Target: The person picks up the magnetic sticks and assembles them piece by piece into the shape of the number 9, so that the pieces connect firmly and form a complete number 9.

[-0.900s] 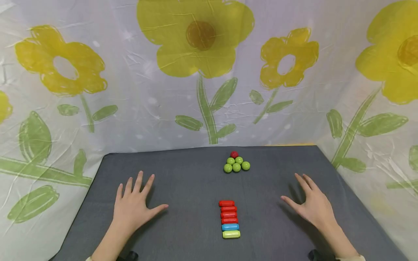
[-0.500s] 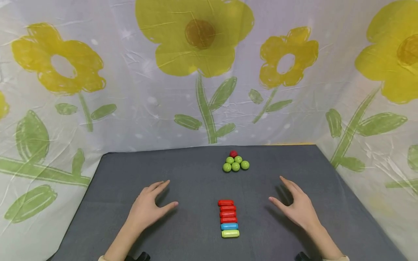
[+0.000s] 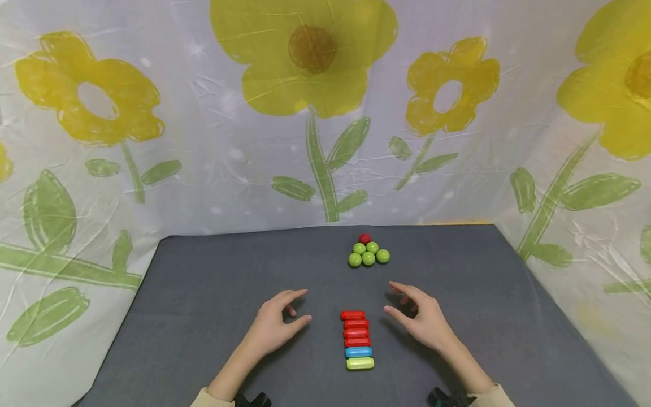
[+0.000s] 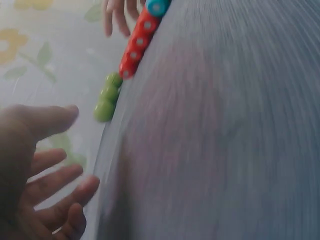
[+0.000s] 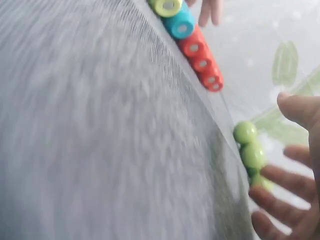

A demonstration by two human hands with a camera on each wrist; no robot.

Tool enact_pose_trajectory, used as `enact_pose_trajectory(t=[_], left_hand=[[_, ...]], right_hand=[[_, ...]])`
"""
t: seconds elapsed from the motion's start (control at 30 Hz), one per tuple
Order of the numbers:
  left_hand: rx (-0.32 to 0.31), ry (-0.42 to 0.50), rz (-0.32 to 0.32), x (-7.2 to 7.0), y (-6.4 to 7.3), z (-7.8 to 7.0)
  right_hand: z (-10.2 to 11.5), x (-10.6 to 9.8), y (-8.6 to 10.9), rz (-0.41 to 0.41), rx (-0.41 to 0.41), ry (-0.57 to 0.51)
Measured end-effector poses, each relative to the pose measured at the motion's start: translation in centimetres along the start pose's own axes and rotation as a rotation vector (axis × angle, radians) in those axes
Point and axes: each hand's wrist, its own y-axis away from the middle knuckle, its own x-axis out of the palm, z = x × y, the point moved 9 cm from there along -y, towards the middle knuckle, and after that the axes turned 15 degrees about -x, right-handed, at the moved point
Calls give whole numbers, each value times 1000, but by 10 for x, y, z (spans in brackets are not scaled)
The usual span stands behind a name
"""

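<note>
A column of short plastic bars lies in the middle of the dark table: several red bars [image 3: 356, 333], then a blue bar [image 3: 359, 352] and a yellow-green bar [image 3: 360, 363] at the near end. Pale round spots mark the bar ends in both wrist views. To the left of the column, my left hand [image 3: 277, 323] hovers with spread thumb and relaxed fingers, holding nothing. My right hand [image 3: 422, 316] is held likewise on the other side, its thumb pointing towards the bars. Neither hand touches them.
Farther back, several green balls [image 3: 368, 258] sit in a triangular group, with a red ball [image 3: 364, 238] at its far tip. Dark cloth covers the table [image 3: 229, 271]. A flower-printed curtain [image 3: 224, 169] hangs behind and along the sides.
Both hands have moved inward from the sides towards the bars, the left one rightward and the right one leftward. Their spread fingers have relaxed. Bars and balls stay put.
</note>
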Motion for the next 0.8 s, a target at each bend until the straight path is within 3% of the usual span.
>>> enact_pose_trajectory(t=[0.17, 0.33, 0.63, 0.8], left_hand=[[50, 112, 119, 28, -8, -17], [71, 123, 181, 49, -15, -30], [75, 152, 217, 65, -28, -37], [81, 154, 240, 71, -26, -33]], right_hand=[[2, 21, -8, 45, -8, -160], [4, 36, -13, 84, 2, -243], [8, 54, -23, 151, -70, -304], [7, 58, -19, 160, -79, -310]])
